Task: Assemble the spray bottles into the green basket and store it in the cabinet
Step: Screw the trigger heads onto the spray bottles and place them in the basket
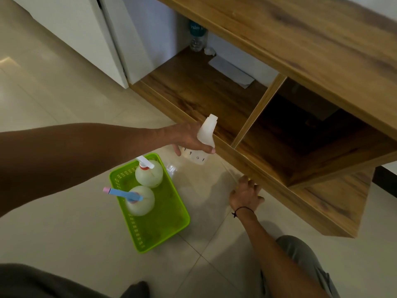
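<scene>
A green basket (163,220) sits on the tiled floor. Two white round bottles stand in its far half: one with a white and red spray head (148,173), one with a blue and pink spray head (139,201). My left hand (189,138) grips a third white bottle (205,136) with no spray head, held above the floor just beyond the basket. My right hand (245,195) is down on the floor by the cabinet's front edge, fingers curled over something yellow that is mostly hidden. The wooden cabinet (236,134) stands open in front of me.
The cabinet's left compartment holds a clear water bottle (196,37), a small white object (209,51) and a white paper (232,72) at the back. Its right compartment (300,134) is dark. A white door panel (86,35) stands at the left. My knees are at the bottom.
</scene>
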The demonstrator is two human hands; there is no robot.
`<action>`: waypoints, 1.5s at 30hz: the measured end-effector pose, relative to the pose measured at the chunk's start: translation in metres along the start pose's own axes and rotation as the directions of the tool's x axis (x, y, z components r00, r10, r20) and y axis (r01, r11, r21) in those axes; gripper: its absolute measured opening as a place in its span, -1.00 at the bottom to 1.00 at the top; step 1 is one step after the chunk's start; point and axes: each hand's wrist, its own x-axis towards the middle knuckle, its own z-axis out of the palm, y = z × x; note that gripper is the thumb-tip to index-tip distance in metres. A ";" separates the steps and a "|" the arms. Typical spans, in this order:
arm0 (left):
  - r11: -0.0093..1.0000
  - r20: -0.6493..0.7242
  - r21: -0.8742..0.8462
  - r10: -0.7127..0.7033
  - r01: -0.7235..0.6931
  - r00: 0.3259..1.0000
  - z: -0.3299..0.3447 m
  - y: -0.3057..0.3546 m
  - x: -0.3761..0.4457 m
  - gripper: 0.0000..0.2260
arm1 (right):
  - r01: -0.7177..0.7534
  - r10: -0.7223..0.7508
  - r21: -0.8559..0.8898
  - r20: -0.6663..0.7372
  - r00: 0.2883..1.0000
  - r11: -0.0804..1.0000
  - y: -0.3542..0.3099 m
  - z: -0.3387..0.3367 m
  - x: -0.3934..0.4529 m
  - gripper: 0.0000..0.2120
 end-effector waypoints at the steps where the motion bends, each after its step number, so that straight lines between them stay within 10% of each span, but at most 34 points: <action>1: 1.000 -0.004 0.011 0.004 -0.004 1.000 0.000 -0.001 0.001 -0.13 | 0.012 -0.013 -0.027 -0.011 1.000 1.000 0.002 0.002 -0.001 -0.40; 15: 0.729 -0.118 0.675 0.254 -0.110 0.960 -0.012 -0.022 -0.002 -0.10 | 0.169 -0.127 0.099 -0.339 0.932 0.981 0.016 -0.047 -0.027 -0.67; 30: 0.502 -0.062 0.853 0.364 -0.140 0.929 -0.026 -0.013 -0.031 -0.10 | 0.330 -0.256 0.006 -0.616 0.744 0.944 0.025 -0.096 -0.038 -0.50; 45: 0.475 -0.041 0.862 0.412 -0.176 0.910 -0.027 -0.007 -0.031 -0.10 | 0.348 -0.296 -0.028 -0.594 0.748 0.937 0.016 -0.109 -0.034 -0.47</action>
